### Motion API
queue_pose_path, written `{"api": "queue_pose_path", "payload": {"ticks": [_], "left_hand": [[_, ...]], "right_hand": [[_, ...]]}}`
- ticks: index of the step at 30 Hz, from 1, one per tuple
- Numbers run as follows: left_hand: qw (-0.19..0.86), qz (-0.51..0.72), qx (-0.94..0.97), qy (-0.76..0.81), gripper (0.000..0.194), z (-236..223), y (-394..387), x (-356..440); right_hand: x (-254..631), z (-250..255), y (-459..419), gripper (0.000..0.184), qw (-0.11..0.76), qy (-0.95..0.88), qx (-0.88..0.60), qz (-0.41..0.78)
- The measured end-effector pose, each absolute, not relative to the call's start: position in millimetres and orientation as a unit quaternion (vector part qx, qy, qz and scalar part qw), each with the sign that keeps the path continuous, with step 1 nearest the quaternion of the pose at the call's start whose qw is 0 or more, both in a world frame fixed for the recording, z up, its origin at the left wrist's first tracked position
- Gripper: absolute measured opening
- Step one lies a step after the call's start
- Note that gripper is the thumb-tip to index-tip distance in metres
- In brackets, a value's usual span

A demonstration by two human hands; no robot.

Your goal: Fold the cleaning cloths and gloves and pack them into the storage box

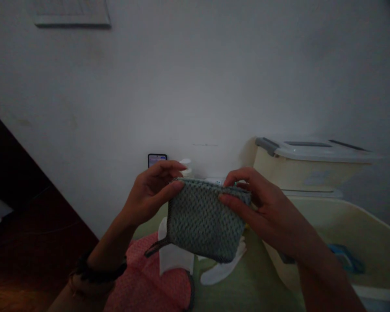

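Cloth [208,223] is held up at six o'clock, its upper edge pinched at ten by the left hand [149,193] and at two by the right hand [263,203], both angled inward.

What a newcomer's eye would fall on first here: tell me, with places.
Probably the green cloth mid-picture, its top edge gripped by the left hand and the right hand. Next, the bright red cloth, below it to the left. Then the pale tub at the right, a blue thing inside it.
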State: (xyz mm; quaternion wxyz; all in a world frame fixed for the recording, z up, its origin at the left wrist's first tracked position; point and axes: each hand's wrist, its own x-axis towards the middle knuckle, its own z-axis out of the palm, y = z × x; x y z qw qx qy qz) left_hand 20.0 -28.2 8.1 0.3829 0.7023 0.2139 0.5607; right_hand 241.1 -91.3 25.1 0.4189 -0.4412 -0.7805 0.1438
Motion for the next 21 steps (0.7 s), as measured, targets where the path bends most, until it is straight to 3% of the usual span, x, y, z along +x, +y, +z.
{"api": "queue_pose_path", "payload": {"ticks": [5, 14, 21], "left_hand": [[0.374, 0.52, 0.729, 0.242, 0.01, 11.1, -28.3, 18.3], [0.341, 0.516, 0.753, 0.225, 0.006, 9.7, -25.7, 17.9], [0.322, 0.529, 0.76, 0.2, 0.004, 8.4, -25.8, 16.5]], "right_hand": [[240.8, 24.9, -90.0, 0.007, 0.4, -0.782, -0.455, 0.149], [238.7, 23.8, -87.5, 0.02, 0.332, -0.767, -0.524, 0.163], [241.4, 21.7, -85.8, 0.01, 0.322, -0.806, -0.478, 0.132]]}}
